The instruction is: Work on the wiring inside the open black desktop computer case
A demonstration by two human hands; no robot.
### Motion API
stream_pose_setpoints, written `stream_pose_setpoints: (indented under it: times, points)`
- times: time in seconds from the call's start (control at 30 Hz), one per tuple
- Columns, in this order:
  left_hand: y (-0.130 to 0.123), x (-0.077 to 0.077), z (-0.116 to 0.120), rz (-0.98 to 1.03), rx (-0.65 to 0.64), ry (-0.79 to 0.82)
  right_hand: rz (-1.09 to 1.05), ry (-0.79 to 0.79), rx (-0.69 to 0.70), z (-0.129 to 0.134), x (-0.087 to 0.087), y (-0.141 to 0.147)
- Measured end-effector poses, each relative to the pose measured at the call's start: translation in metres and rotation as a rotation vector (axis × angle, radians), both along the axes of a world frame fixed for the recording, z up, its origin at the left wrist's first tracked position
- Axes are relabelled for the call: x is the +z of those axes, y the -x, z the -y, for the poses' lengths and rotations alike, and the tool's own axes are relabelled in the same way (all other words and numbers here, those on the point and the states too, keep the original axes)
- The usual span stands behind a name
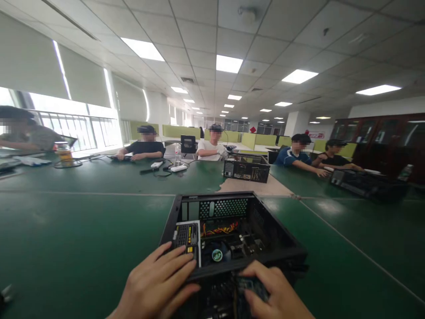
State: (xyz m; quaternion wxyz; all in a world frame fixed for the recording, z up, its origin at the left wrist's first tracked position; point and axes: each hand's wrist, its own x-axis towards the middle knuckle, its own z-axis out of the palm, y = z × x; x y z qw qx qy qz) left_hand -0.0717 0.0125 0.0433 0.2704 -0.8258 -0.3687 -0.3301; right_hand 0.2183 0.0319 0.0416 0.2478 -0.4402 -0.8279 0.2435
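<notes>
An open black computer case [279, 235] lies on the table right in front of me. My left hand [162, 279] rests flat over its near left rim, fingers stretched toward the labelled power supply [182, 235]. Inside the case are a round cooling fan [217, 255] and a bundle of red and yellow cables [219, 229]. At the near side of the case, my right hand [275, 288] grips a dark part with a bluish, board-like face [252, 285] between thumb and fingers. Its exact kind is hard to make out, and my fingers cover some of it.
Another computer case [247, 168] stands across the green table [83, 230], near a person in gloves. A third dark case [368, 184] is at the right, beside two people. White adapters [178, 169], a plastic bottle [178, 155] and an amber cup [64, 153] stand further back.
</notes>
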Motion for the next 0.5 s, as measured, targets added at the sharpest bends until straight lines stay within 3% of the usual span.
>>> stream_pose_setpoints:
  times: [0.13,0.2,0.27,0.33,0.37,0.43,0.5]
  points:
    - [-0.009,0.034,-0.118,0.037,0.157,0.304,-0.316,0.016,-0.137,-0.086,0.007,0.021]
    - [-0.035,0.054,-0.174,0.152,0.285,0.397,-0.41,0.107,-0.226,-0.109,-0.007,0.026]
    - [-0.068,0.062,-0.205,0.253,0.289,0.442,-0.443,0.2,-0.297,-0.111,-0.032,0.031]
    - [-0.093,0.047,-0.201,0.267,0.177,0.519,-0.512,0.379,-0.333,-0.097,-0.063,0.033]
    - [-0.099,0.031,-0.185,0.252,0.092,0.592,-0.565,0.447,-0.324,-0.086,-0.079,0.032]
    - [-0.098,-0.018,-0.132,0.186,-0.083,0.763,-0.644,0.484,-0.273,-0.062,-0.11,0.023]
    - [-0.086,-0.08,-0.063,0.128,-0.221,0.915,-0.721,0.428,-0.174,-0.037,-0.139,0.005]
